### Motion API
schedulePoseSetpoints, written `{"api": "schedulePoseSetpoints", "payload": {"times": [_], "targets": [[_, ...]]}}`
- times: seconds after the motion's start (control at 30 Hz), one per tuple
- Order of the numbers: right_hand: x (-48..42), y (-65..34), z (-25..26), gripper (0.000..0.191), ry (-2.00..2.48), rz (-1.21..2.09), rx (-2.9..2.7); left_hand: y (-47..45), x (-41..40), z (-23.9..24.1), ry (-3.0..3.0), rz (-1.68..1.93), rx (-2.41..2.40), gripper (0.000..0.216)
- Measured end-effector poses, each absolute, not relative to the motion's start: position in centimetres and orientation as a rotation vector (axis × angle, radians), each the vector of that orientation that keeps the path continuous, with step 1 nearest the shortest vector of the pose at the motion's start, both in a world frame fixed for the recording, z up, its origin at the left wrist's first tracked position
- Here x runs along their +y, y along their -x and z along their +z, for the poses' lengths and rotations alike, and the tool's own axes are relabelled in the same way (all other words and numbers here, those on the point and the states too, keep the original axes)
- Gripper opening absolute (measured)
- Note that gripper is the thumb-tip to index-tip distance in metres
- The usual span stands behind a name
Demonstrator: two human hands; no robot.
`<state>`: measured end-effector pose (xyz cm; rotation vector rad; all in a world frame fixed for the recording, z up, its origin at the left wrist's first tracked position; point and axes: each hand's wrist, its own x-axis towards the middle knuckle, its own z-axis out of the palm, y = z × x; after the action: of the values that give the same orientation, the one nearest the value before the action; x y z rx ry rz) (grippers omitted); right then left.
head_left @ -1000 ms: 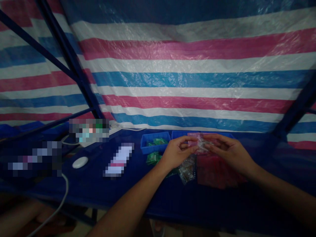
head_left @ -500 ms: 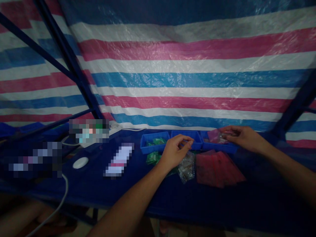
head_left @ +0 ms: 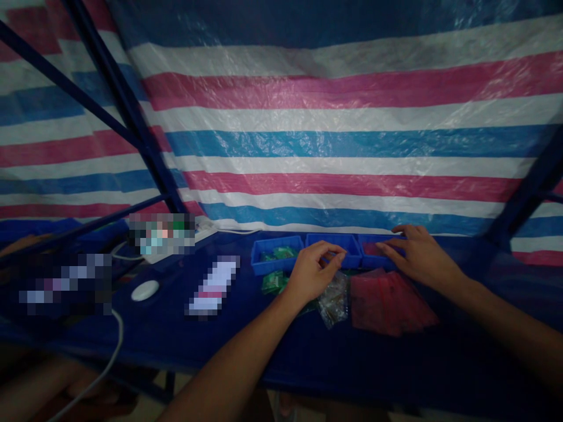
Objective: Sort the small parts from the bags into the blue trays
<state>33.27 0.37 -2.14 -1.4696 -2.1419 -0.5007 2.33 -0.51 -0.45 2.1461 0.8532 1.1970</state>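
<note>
My left hand [head_left: 313, 268] hovers at the front of the middle blue bin [head_left: 354, 253], fingers curled and thumb tip close to the forefinger. Anything pinched there is too small to make out. Below it lies a clear plastic bag [head_left: 333, 302] with small contents. My right hand [head_left: 417, 255] is open, fingers apart, over the right blue bin [head_left: 378, 262], where a pink plastic bag [head_left: 372, 248] shows. A fan of red plastic bags [head_left: 387, 302] lies in front. Green packets [head_left: 281, 252] fill part of the left blue bin [head_left: 255, 264], with more green packets [head_left: 274, 282] before it.
A blurred-out phone-like object [head_left: 214, 285] and a white oval object [head_left: 145, 290] lie on the blue table [head_left: 246, 334]. A power strip [head_left: 204, 230] and white cable [head_left: 118, 334] are at left. Another person's hand [head_left: 26, 243] shows at far left. Striped sheeting [head_left: 334, 140] hangs behind.
My right hand has let go of the pink bag with its small contents, now down in the right bin, and its fingers have spread. My left hand has hardly moved.
</note>
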Motion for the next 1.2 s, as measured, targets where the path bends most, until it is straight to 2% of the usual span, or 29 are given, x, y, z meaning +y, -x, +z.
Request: {"api": "schedulePoseSetpoints", "payload": {"times": [0.1, 0.23, 0.37, 0.57, 0.87, 1.07, 1.13, 1.2], "targets": [[-0.7, -32.8, -1.1, 0.045, 1.423, -0.576, -2.100, -2.3, -0.6, -0.3, -2.205, 1.204, 0.849, 0.020], [-2.9, -31.2, 0.5, 0.037, 1.080, -0.236, -2.485, -2.2, -0.8, -0.6, -2.425, 1.176, 0.766, 0.017], [-4.6, -29.0, 1.0, 0.054, 0.997, 0.024, -2.669, -2.1, -0.9, -0.9, -2.607, 1.071, 0.747, 0.019], [-4.0, -28.4, -0.2, 0.022, 0.995, 0.286, -2.591, -2.0, -0.9, -0.9, -2.650, 1.022, 0.739, 0.021], [-3.6, -28.9, -0.8, 0.018, 1.077, 0.283, -2.207, -2.1, -1.3, -0.6, -2.592, 1.022, 0.716, 0.028], [-4.8, -27.6, -1.4, 0.017, 1.068, 0.247, -1.852, -2.5, -1.7, -0.6, -2.311, 1.048, 0.673, 0.080], [-5.2, -27.0, -1.4, 0.017, 1.069, 0.198, -1.826, -2.6, -1.6, -0.7, -2.240, 1.029, 0.662, 0.077], [-5.5, -26.6, -1.5, 0.016, 1.060, 0.167, -1.830, -2.6, -1.5, -0.8, -2.200, 0.999, 0.666, 0.054]]}}
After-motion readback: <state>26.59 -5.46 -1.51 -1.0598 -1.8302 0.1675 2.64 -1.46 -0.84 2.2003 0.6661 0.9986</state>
